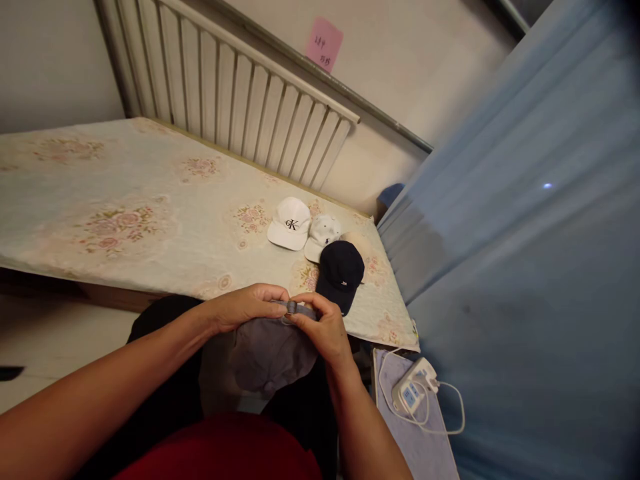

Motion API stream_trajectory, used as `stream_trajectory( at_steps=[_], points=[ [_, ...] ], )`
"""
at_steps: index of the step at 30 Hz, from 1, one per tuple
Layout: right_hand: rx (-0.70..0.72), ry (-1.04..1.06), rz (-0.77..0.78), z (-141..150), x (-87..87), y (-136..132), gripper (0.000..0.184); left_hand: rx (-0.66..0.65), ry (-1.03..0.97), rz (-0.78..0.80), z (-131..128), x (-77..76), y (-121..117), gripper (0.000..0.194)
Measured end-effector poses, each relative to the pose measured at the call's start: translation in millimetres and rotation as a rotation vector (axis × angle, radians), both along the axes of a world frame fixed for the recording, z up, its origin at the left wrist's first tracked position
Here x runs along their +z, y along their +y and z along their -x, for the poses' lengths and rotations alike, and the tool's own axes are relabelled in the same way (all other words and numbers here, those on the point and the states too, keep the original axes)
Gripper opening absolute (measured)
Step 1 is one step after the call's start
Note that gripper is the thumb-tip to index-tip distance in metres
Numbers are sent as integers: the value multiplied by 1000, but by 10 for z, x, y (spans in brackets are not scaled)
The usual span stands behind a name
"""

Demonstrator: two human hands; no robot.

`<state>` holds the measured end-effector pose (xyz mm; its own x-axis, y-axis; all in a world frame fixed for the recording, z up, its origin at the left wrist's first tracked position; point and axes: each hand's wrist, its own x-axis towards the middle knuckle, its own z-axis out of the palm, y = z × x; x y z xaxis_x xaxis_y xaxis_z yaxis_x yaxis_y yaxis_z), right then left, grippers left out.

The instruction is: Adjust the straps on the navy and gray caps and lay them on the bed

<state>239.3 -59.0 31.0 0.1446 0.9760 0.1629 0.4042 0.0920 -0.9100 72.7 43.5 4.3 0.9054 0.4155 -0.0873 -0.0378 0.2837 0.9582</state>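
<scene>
A grey cap (273,353) rests over my lap, and both hands hold it by its back strap. My left hand (245,308) is closed on the strap from the left. My right hand (325,330) pinches the strap and its small buckle (291,307) from the right. Beyond my hands, on the flowered bed cover (125,220), lie a white cap with a black logo (289,223), a second pale cap (323,236), a beige cap (361,241) mostly hidden, and a dark navy cap (341,273).
A white radiator (240,87) runs along the wall behind the bed, under a pink sticky note (324,44). A blue curtain (525,253) hangs at the right. A white power adapter with a cable (415,393) lies on a grey pad (427,445) by my right knee.
</scene>
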Motion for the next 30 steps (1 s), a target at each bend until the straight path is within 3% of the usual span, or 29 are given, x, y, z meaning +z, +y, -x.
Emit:
stream_trajectory(
  at_steps=[5, 10, 13, 17, 20, 23, 27, 30],
  points=[
    [6, 25, 97, -36, -22, 8, 18, -20, -3, 15, 37, 3, 0, 25],
    [209, 5, 208, -265, -91, -23, 12, 4, -70, 205, 101, 89, -3, 25],
    [230, 258, 234, -446, -176, -23, 19, 18, -128, 306, 117, 124, 49, 21],
    [235, 681, 190, -627, -202, 104, 46, 84, -200, 396, 54, 148, 237, 16],
    [163, 812, 121, -772, -186, 393, 45, 158, -209, 414, -95, 114, 523, 16],
    [66, 811, 116, -969, -230, 848, 38, 205, -196, 395, -327, -16, 967, 15],
    [-92, 672, 177, -1238, -353, 1507, 31, 303, -133, 403, -658, -272, 1653, 10],
    [-173, 529, 233, -1386, -418, 1930, 27, 304, -87, 369, -866, -425, 2065, 12]
  ],
)
